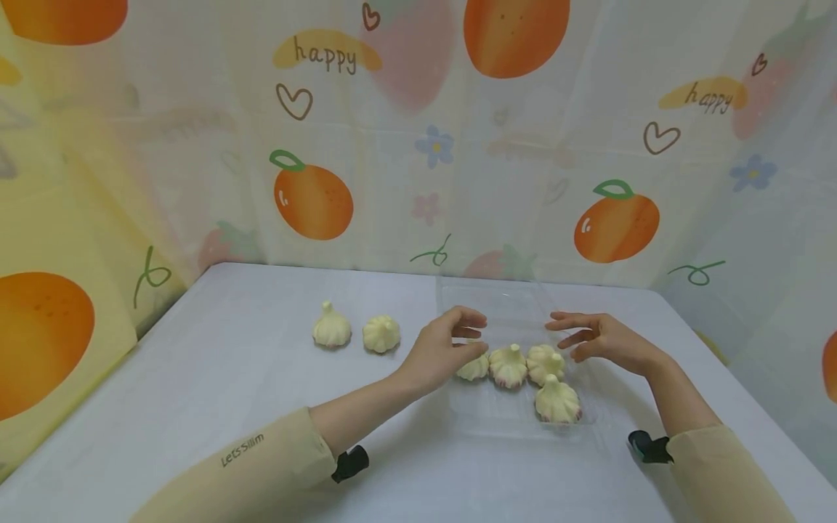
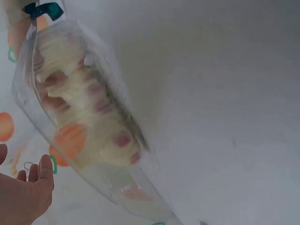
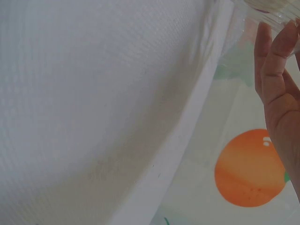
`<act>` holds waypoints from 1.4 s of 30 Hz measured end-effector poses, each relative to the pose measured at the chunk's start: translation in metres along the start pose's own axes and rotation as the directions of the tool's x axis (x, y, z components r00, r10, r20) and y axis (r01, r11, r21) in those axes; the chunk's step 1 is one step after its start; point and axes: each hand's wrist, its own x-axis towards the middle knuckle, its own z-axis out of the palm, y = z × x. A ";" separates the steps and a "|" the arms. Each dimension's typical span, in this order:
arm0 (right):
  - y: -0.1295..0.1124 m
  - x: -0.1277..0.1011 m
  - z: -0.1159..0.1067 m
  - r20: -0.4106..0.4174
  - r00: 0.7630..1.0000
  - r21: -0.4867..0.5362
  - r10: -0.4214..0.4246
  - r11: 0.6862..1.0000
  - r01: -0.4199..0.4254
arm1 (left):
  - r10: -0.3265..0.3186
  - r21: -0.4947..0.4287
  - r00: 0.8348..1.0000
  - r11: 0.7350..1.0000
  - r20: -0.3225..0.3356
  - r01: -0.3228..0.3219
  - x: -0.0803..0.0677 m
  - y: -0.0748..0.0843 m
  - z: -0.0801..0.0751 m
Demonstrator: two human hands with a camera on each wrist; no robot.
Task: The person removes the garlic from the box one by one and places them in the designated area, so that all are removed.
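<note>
A clear plastic tray (image 1: 490,418) stands on the white table with several garlic bulbs (image 1: 508,365) inside. My left hand (image 1: 446,343) hovers at the tray's left side, fingers loosely bent, partly covering the leftmost bulb; nothing appears gripped. Across from it, my right hand (image 1: 604,341) hangs near the tray's right side with fingers loosely spread. In the left wrist view the tray (image 2: 33,110) and its bulbs look blurred, with the left hand (image 2: 28,194) beside them. The right wrist view has the right hand (image 3: 281,89) with fingertips close to the tray's edge; whether they touch cannot be told.
Two more garlic bulbs, one with a tall stem (image 1: 331,327) and a rounder bulb (image 1: 381,334), lie on the table (image 1: 216,378) left of the tray. A fruit-patterned curtain (image 1: 392,181) hangs behind the table's back edge.
</note>
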 end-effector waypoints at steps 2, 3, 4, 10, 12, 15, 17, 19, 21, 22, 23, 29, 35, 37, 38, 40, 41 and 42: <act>0.001 0.000 0.000 -0.003 1.000 -0.003 0.003 1.000 -0.003 | -0.014 -0.016 1.000 1.000 0.019 0.015 0.001 0.000 0.008; 0.001 0.000 0.000 -0.004 1.000 -0.006 0.004 1.000 -0.004 | -0.020 -0.023 0.999 1.000 0.028 0.021 0.002 0.000 0.011; 0.001 0.000 0.000 -0.005 1.000 -0.010 0.004 1.000 -0.004 | -0.024 -0.027 0.999 0.999 0.032 0.025 0.003 -0.001 0.015; 0.001 -0.001 0.002 -0.010 1.000 -0.010 -0.001 1.000 0.001 | -0.035 -0.045 0.997 0.998 0.065 0.038 0.007 -0.002 0.033; 0.001 -0.001 0.003 -0.009 1.000 -0.007 -0.004 1.000 0.004 | -0.040 -0.049 0.995 0.998 0.086 0.045 0.008 -0.002 0.039; 0.001 -0.001 0.002 -0.007 1.000 -0.002 -0.007 1.000 0.007 | -0.047 -0.063 0.991 0.996 0.123 0.055 0.010 0.000 0.047; 0.002 -0.001 0.002 -0.007 1.000 -0.004 -0.011 1.000 0.011 | -0.052 -0.061 0.989 0.996 0.138 0.061 0.011 0.000 0.053; 0.003 -0.001 0.001 -0.006 1.000 -0.004 -0.015 1.000 0.015 | -0.056 -0.058 0.987 0.996 0.150 0.065 0.013 0.001 0.059; 0.003 0.000 0.001 -0.005 1.000 -0.005 -0.019 1.000 0.019 | -0.066 -0.049 0.986 0.996 0.154 0.074 0.015 0.002 0.063; 0.003 0.000 0.001 -0.005 1.000 -0.004 -0.019 1.000 0.019 | -0.069 -0.041 0.986 0.996 0.152 0.076 0.015 0.002 0.066; 0.004 0.000 0.001 -0.004 1.000 -0.003 -0.021 1.000 0.021 | -0.076 -0.036 0.986 0.996 0.151 0.082 0.016 0.002 0.068; 0.003 -0.001 0.000 -0.004 1.000 0.004 -0.028 1.000 0.028 | -0.116 0.004 0.982 0.993 0.152 0.116 0.017 0.006 0.077; 0.001 -0.002 0.000 -0.010 0.999 0.000 -0.032 0.999 0.032 | -0.135 0.045 0.979 0.990 0.150 0.130 0.019 0.006 0.083; 0.001 -0.002 0.000 -0.010 0.999 0.000 -0.033 0.999 0.033 | -0.131 0.054 0.980 0.991 0.151 0.125 0.020 0.005 0.085; 0.001 -0.002 0.000 -0.009 0.999 -0.004 -0.033 0.999 0.033 | -0.128 0.057 0.980 0.991 0.152 0.120 0.021 0.004 0.086; 0.002 -0.001 0.000 -0.008 0.999 -0.007 -0.034 0.999 0.034 | -0.120 0.053 0.981 0.992 0.155 0.113 0.022 0.002 0.087; 0.002 -0.001 0.000 -0.007 0.999 -0.009 -0.035 0.999 0.035 | -0.116 0.050 0.981 0.993 0.157 0.110 0.022 0.001 0.088; 0.002 -0.001 0.000 -0.006 0.999 -0.011 -0.036 0.999 0.035 | -0.115 0.045 0.980 0.993 0.160 0.109 0.023 0.000 0.088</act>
